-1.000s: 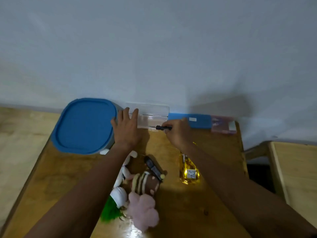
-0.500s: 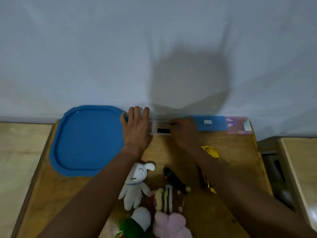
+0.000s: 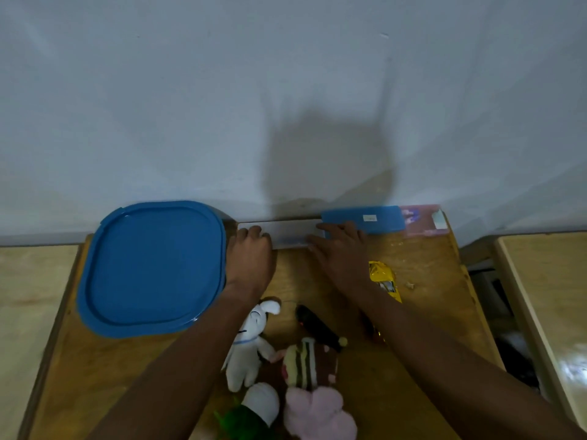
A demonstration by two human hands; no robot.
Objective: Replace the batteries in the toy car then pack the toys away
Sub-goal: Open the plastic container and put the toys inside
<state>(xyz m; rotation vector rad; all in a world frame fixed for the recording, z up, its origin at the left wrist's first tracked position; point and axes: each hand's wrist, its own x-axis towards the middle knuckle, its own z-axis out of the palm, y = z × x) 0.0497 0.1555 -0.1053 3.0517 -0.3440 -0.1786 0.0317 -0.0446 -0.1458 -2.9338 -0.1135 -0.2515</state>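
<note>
Head view. Left hand point(image 3: 251, 258) curled on the left end of a long clear case point(image 3: 286, 231) at the wall edge of the table point(image 3: 422, 265), knuckles bent, probably steadying the case so it cannot slide; whether anything is pinched under the fingers, cannot tell. Right hand point(image 3: 341, 252) flat and spread on the case's right end, fingertips reaching the blue case point(image 3: 363, 219) just beyond, pressing rather than grasping, likely closing or holding down the clear lid. Nothing visibly gripped in either hand.

Just left of the left hand, touching its wrist side, a big blue-lidded tub point(image 3: 152, 268), lid on, presumably the place for packing toys later. Just right of the right wrist, partly under the forearm, the yellow toy car point(image 3: 384, 279), lying free on the wood, close for battery work. Nearer the body, between both forearms: a white plush rabbit point(image 3: 251, 341), a dark remote-like object point(image 3: 317, 328), a striped plush point(image 3: 301, 363), a pink plush point(image 3: 317, 414), a green-and-white plush point(image 3: 254, 411). All loose, none packed yet.
</note>
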